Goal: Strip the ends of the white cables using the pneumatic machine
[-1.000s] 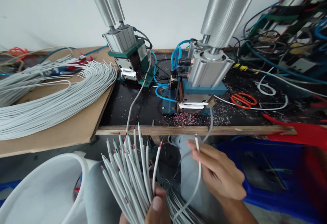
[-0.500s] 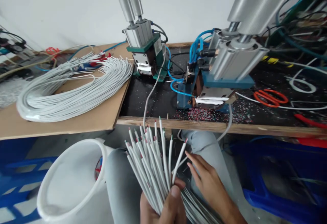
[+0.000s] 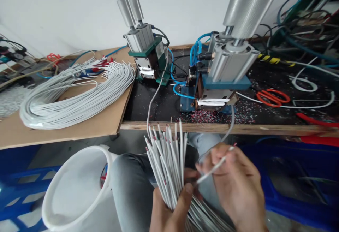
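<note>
A bundle of white cables [image 3: 166, 165] fans upward from my left hand [image 3: 173, 207], whose fingers and thumb are wrapped round it. Small red and green wire tips show at the cable ends. To the right, my right hand [image 3: 235, 182] pinches one cable [image 3: 212, 171] near its red-tipped end, bent away from the bundle. The cables' lower lengths run down to the right between the hands, over my lap. Beyond the hands, at the bench edge, stands a blue-based pneumatic machine [image 3: 222, 76] with white strips across its front.
A large coil of white cable [image 3: 76, 97] lies on cardboard [image 3: 106, 126] at the left of the bench. Behind stands a smaller green-based machine [image 3: 145, 52]. A white bucket [image 3: 47, 200] is beside my leg. Orange-handled scissors [image 3: 272, 97] and coloured scraps [image 3: 206, 116] lie on the bench.
My right hand has come up and closed on one cable, pulling it to the right out of the fan. My left hand keeps its grip on the bundle. The view has shifted slightly.
</note>
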